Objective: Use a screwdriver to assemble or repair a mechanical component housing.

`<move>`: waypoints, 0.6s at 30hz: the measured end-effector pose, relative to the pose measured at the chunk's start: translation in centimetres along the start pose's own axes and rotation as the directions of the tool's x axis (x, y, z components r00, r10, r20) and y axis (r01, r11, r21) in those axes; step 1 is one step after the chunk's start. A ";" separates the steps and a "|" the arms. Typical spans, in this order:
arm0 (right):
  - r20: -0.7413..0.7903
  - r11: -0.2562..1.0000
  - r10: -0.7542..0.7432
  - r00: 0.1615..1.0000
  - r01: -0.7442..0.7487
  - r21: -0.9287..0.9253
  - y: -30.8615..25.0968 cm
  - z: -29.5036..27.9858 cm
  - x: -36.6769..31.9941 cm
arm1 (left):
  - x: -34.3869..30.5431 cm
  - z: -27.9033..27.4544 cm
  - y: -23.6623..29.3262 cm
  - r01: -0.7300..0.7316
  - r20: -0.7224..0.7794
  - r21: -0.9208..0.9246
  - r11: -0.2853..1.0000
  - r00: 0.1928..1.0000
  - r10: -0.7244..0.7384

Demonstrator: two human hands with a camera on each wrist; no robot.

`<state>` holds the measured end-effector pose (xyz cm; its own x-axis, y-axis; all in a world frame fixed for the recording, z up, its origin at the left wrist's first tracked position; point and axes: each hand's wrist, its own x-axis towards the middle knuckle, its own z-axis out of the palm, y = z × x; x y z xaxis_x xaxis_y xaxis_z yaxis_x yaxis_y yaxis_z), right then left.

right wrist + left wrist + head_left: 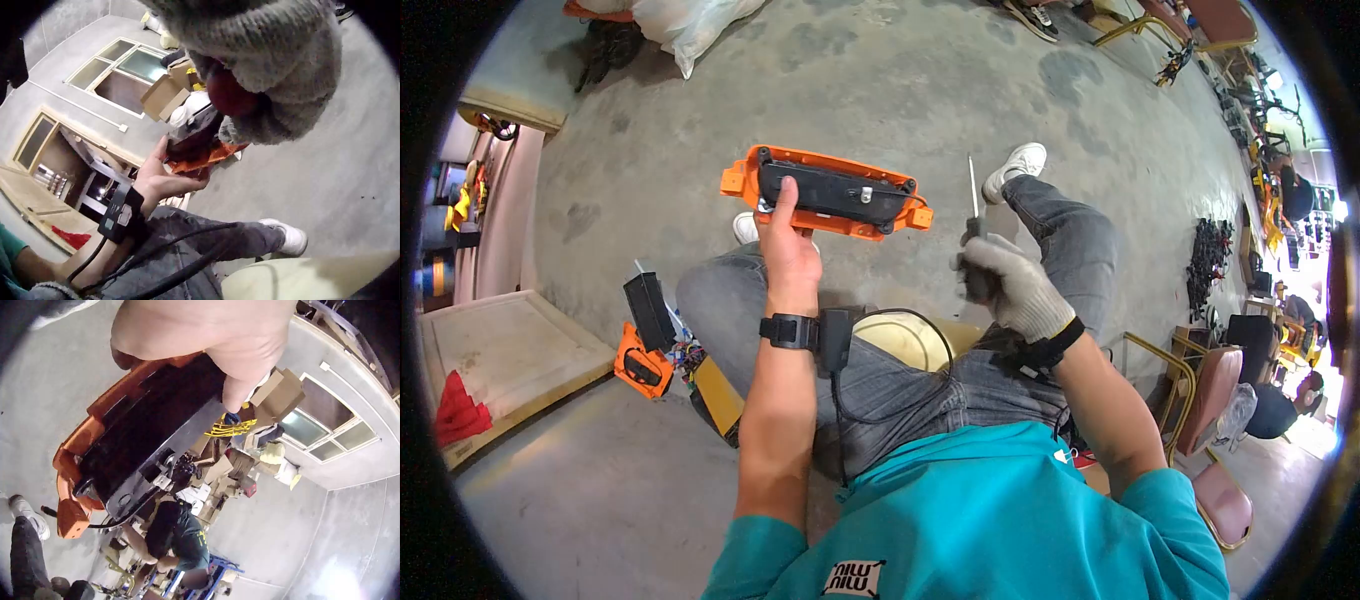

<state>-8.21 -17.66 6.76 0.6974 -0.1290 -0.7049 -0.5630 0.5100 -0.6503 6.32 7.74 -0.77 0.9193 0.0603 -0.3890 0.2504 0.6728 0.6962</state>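
In the head view the bare left hand [792,248] grips an orange housing [810,217] with a black part [825,193] set in it, thumb over the black part, fingers beneath. The left wrist view shows the black part [156,425] and the orange rim [70,481] close up under the left hand [212,331]. To the right, apart from the housing, the gloved right hand [1012,285] holds a screwdriver [973,205] by its dark handle, shaft pointing away from the body. The right wrist view shows the glove [269,75] curled round a dark red handle [231,90].
A yellow stool [905,340] is between the legs. At the left on the floor lie another orange part [641,362] and a black box [650,310], beside a wooden panel [510,350] with a red cloth [462,410]. Chairs [1210,400] stand at the right. Another person [178,534] is in the background.
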 end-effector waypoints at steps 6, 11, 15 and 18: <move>0.169 0.987 0.148 0.975 -0.155 0.031 2.5 1.5 0.9 | -3.4 2.7 -1.8 -0.122 0.224 0.238 0.964 0.972 0.068; 0.254 0.964 0.028 0.967 -0.093 0.249 0.7 5.3 -0.4 | -7.5 5.1 -2.4 -0.484 0.556 0.511 0.710 0.816 0.156; 0.316 0.885 -0.024 0.948 -0.127 0.447 1.5 3.0 1.7 | -8.5 6.1 -1.7 -0.514 0.616 0.541 0.666 0.781 0.102; 0.326 0.896 -0.062 0.943 -0.091 0.435 1.1 2.5 2.1 | -8.6 6.0 -1.7 -0.589 0.681 0.558 0.584 0.728 0.084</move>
<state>-6.22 -15.29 5.28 0.8373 0.1236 -0.5325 -0.3750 0.8386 -0.3951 -0.21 1.63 5.06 0.8968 -0.4017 0.1857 -0.2256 -0.0538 0.9727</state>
